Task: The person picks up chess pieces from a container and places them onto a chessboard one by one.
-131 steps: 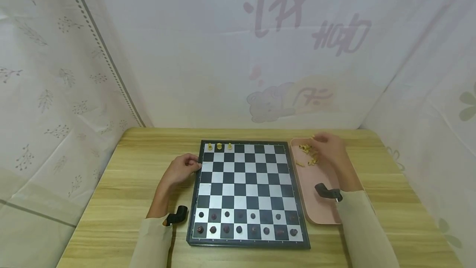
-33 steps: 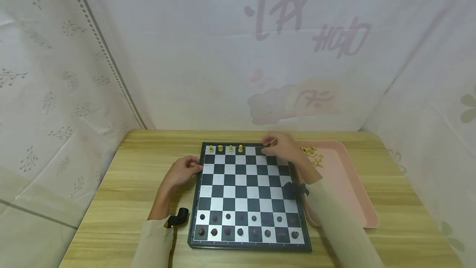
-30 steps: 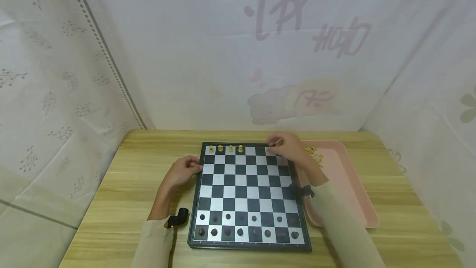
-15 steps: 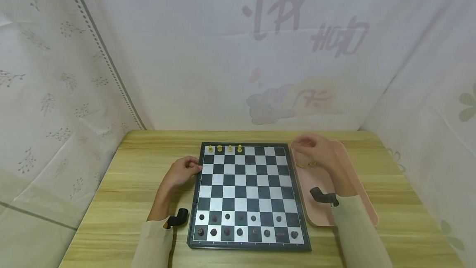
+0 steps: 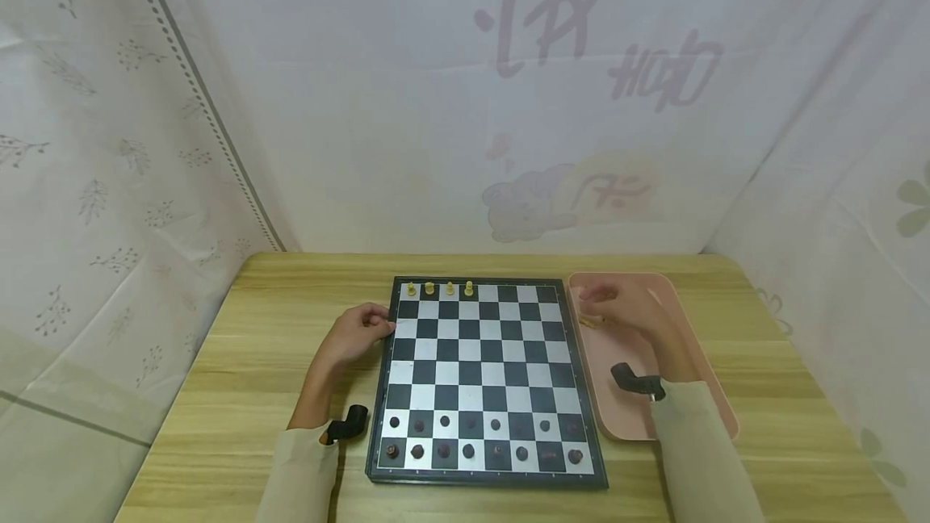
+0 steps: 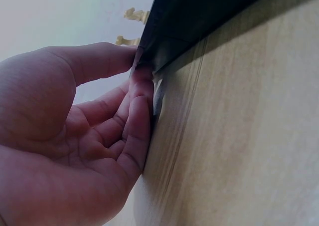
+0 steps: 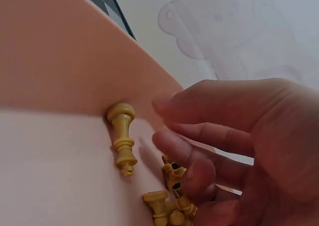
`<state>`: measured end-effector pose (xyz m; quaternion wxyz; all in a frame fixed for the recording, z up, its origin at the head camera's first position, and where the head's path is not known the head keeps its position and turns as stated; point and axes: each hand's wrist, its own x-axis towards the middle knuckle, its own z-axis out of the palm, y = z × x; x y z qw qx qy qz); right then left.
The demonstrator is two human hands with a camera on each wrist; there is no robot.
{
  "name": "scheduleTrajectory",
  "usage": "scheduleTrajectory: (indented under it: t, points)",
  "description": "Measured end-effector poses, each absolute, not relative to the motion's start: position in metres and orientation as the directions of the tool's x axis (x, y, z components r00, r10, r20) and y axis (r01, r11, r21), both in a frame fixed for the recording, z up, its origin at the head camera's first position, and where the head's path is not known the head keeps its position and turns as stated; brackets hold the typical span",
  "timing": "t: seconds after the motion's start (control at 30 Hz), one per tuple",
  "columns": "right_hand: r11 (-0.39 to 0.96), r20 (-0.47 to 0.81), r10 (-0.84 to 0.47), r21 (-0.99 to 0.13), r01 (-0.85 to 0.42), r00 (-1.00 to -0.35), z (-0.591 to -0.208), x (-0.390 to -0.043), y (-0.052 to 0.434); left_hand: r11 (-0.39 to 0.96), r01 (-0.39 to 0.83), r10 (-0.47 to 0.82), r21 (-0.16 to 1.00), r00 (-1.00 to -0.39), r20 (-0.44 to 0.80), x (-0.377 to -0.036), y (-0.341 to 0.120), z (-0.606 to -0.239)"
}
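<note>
My left hand (image 5: 358,333) pinches the left edge of the chessboard (image 5: 469,351), thumb at the upper edge and fingers beside and below, as the left wrist view shows (image 6: 84,121). Over the pink tray (image 5: 625,414) is my right hand (image 5: 628,305), thumb and fingers apart with nothing between them. Close to its fingertips, a yellow chess king (image 7: 123,138) lies against the tray wall. More yellow pieces (image 7: 169,208) lie under the fingers, partly hidden. Several yellow pieces (image 5: 450,289) stand at the left of the board's far row.
Dark chess pieces (image 5: 468,452) fill the board's two near rows. The tray stands close along the board's right side, its wall raised. A wooden table (image 5: 240,394) carries everything, with a patterned cloth (image 5: 363,144) behind it.
A fourth yellow piece stands on the far row since the earliest frame. My right hand has gone from the board's far right back over the tray, then slightly nearer. The left hand stays put.
</note>
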<state>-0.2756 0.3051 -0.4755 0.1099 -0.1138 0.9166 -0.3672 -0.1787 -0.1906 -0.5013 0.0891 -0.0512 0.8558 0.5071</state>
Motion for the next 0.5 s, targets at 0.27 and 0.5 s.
scheduleTrajectory:
  t: [0.27,0.5]
  points:
    - [0.824,0.038,-0.286,-0.5,-0.266,-0.957,-0.479,-0.279,0.316,0.476,-0.18,-0.006,0.861,-0.979,-0.202,-0.179,-0.19,-0.502]
    - [0.804,0.137,-0.351,-0.464,-0.373,-0.926,-0.472,-0.279,0.327,0.477,-0.185,-0.012,0.859,-0.979,-0.205,-0.179,-0.19,-0.502]
